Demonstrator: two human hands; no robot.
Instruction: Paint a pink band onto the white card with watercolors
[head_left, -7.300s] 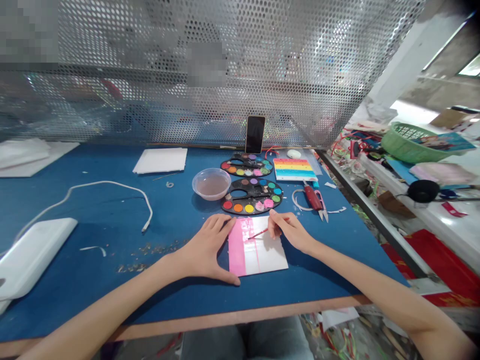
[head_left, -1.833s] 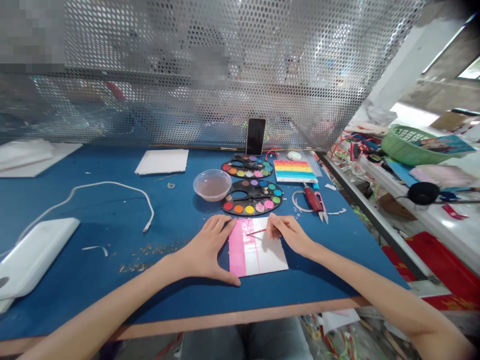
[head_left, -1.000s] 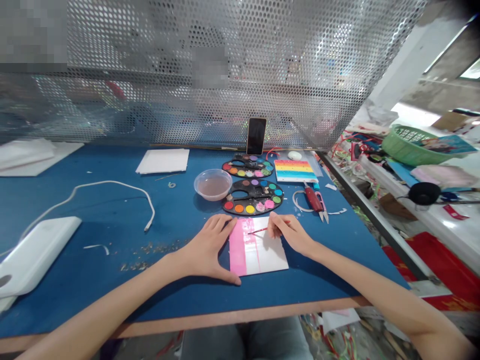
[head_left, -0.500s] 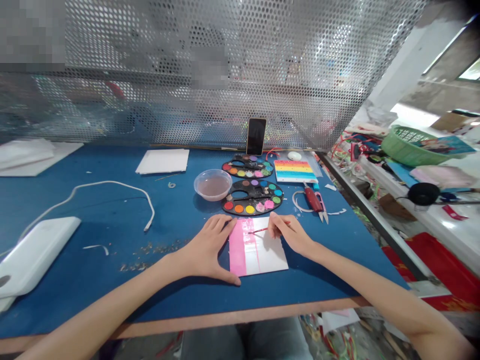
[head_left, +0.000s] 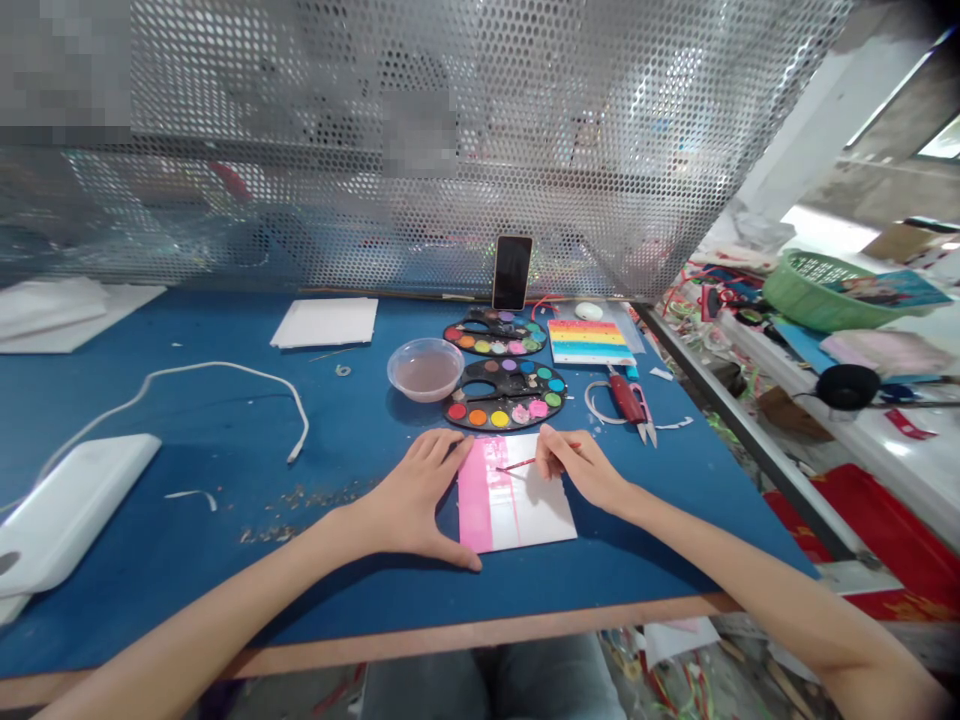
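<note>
Pinching a brush (head_left: 517,464), right hand (head_left: 583,470) curled, left hand (head_left: 414,495) splayed

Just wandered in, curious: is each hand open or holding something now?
Left hand: open, spread at the painted board's left edge.
Right hand: closed, holding a thin paintbrush.

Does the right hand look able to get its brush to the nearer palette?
Probably yes: the right hand holds the brush just this side of the nearer palette, nothing seems to stand between, and the left hand is at the left edge of the board.
</note>
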